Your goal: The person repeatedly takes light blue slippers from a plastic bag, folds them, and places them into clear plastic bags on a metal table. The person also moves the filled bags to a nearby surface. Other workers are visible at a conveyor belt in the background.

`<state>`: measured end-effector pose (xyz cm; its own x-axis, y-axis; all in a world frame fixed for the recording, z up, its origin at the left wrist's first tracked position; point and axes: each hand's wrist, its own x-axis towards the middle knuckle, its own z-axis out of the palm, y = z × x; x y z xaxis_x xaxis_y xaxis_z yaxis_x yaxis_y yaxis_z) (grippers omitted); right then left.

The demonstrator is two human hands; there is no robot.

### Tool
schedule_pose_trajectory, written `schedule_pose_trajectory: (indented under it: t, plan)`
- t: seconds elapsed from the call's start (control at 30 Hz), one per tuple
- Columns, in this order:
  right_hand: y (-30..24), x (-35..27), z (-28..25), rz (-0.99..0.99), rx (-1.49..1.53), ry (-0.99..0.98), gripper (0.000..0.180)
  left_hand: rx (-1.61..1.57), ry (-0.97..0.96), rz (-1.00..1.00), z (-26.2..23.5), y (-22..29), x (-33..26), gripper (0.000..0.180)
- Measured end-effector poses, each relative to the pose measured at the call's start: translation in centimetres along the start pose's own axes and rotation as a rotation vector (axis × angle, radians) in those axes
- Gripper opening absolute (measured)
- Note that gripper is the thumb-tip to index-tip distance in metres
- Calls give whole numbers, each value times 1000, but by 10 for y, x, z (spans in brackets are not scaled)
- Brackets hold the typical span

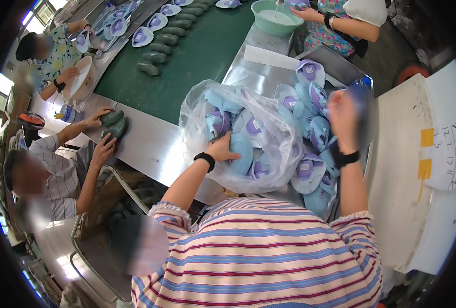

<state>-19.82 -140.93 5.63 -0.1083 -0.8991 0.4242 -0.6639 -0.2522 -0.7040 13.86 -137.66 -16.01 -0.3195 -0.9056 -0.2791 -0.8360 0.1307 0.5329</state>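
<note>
My left hand (221, 149) reaches into a clear plastic bag (284, 146) filled with light blue and purple shoe uppers. Its thumb is spread from the fingers and lies against a light blue upper (242, 153); a purple-lined upper (219, 123) touches the fingertips. My right hand (343, 115) is raised over the right side of a heap of similar uppers (310, 172). It is smeared by motion, so its fingers do not show clearly. Right beside it is a blurred dark blue rounded shape (360, 115); whether the hand touches it, I cannot tell.
A green conveyor belt (207, 56) carries grey-green shoe lasts (161, 49) and uppers. One co-worker handles dark lasts (114, 124) at left; others stand by a white bowl (82, 79) and a green basin (271, 20). A cream board (397, 169) stands at right.
</note>
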Motion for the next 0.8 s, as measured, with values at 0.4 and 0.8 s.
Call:
schedule_pose_trajectory:
  t: [0.4,0.8]
  plan:
    - [22,-87,158,-415,-703,-968,21,-1136,498,-147,-110,-12,-80,45]
    - [80,-85,230,-773,-865,-923,24,-1729,1079,-154,-84,20,-184,45]
